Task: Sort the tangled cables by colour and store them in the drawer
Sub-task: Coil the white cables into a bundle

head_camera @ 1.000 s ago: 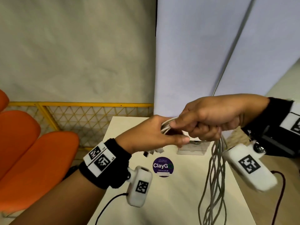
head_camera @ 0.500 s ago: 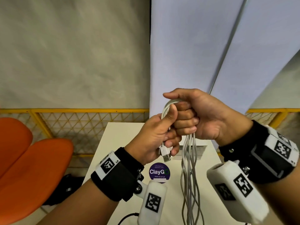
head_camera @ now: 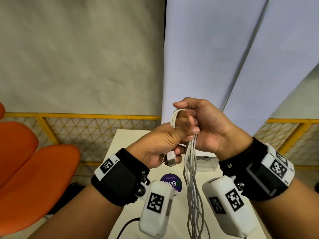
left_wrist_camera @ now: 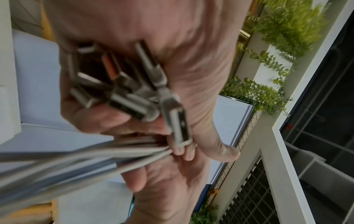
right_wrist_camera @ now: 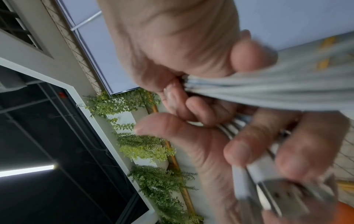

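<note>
A bundle of white cables (head_camera: pixel 190 178) hangs from both hands above a white table (head_camera: pixel 120 152). My right hand (head_camera: pixel 203 128) grips the folded top of the bundle in a fist; the strands (right_wrist_camera: pixel 277 91) run out below its fingers. My left hand (head_camera: pixel 165 145) holds the plug ends, with one white USB plug (head_camera: pixel 170 158) sticking out under its fingers. In the left wrist view several plugs (left_wrist_camera: pixel 134 91) fan out of the left hand (left_wrist_camera: pixel 153 106), and the cable strands (left_wrist_camera: pixel 76 157) trail off to the lower left. The drawer is not in view.
A purple round sticker (head_camera: pixel 170 182) and a clear plastic stand (head_camera: pixel 206 163) sit on the table under the hands. Orange seats (head_camera: pixel 34 178) stand at the left. A yellow mesh fence (head_camera: pixel 95 135) runs behind the table, a pale blue panel (head_camera: pixel 207 57) behind that.
Both hands have lifted the bundle upright and come closer together and nearer me. The right hand turned from reaching sideways to a fist on top of the fold.
</note>
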